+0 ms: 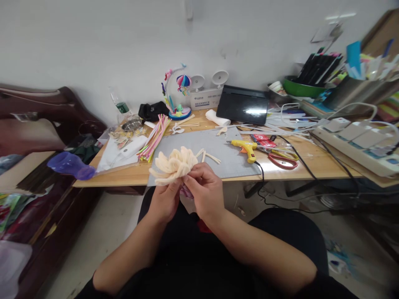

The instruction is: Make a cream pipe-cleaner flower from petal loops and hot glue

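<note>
A cream-coloured fuzzy flower shape (174, 164) with looped petals is held up just in front of the table's near edge. My left hand (165, 200) is closed round its underside, thumb on top. At its right side my right hand (207, 192) pinches the base, with fingertips close to those of my left hand. Something purplish shows below, between the hands, too small to tell. Behind the flower lies a grey mat (215, 143) with a few short cream stems (213, 158) on it.
A yellow glue gun (247, 149) lies on the mat's right side, its cord hanging over the edge. Red-handled pliers (282, 162) are right of it. Coloured pipe cleaners (157, 139) lie left. A purple bottle (71, 165) is at the left edge; a power strip (358, 141) stands right.
</note>
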`<state>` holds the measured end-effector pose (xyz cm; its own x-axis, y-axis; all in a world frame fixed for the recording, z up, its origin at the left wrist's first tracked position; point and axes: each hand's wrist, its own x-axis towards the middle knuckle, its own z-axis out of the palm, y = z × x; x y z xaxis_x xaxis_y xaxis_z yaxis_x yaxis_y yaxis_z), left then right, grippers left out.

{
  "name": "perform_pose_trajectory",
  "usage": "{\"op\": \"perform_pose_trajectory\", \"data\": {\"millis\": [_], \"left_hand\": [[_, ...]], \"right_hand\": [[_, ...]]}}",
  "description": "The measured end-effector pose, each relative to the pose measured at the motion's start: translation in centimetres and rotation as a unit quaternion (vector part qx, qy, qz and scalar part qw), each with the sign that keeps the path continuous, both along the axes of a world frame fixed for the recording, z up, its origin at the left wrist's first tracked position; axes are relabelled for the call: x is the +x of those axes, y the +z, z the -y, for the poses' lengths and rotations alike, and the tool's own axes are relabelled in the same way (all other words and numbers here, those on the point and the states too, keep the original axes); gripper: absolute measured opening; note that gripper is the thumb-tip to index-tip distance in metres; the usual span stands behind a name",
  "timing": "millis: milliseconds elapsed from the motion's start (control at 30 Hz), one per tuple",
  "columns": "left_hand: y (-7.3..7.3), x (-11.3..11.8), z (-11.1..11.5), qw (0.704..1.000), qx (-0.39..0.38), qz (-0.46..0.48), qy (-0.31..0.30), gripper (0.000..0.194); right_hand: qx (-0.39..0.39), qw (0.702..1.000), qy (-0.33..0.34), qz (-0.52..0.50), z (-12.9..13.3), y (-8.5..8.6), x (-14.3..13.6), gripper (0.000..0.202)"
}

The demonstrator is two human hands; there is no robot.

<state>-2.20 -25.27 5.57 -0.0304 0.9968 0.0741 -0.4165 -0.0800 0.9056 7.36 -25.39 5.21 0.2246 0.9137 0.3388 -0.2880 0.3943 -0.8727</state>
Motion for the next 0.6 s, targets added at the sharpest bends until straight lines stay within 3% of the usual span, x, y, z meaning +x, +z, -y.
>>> {"op": "perform_pose_trajectory", "data": {"millis": [167,333,467,600], "left_hand": [[0.9,-0.2,-0.3,0.996,-0.031,0.078,-0.017,0.018],[1.6,-1.5,-0.6,0.992,-0.046,0.11,-0.04,0.025],[2.3,-2.2,-0.3,0.985,-0.072,0.14,-0.077,0.029],[2.4,-2.8,-0.3,0.979,-0.099,0.162,-0.07,0.031]], "right_hand": [[-0.025,0.997,0.067,0.0,-0.1,-0.1,0.5,0.014],[0.056,0.98,0.179,-0.065,0.5,0.6,2.3,0.014],[0.086,0.943,0.307,-0.099,1.3,1.2,4.9,0.009],[0.1,0.922,0.373,-0.025,2.3,0.7,9.1,0.004]]}}
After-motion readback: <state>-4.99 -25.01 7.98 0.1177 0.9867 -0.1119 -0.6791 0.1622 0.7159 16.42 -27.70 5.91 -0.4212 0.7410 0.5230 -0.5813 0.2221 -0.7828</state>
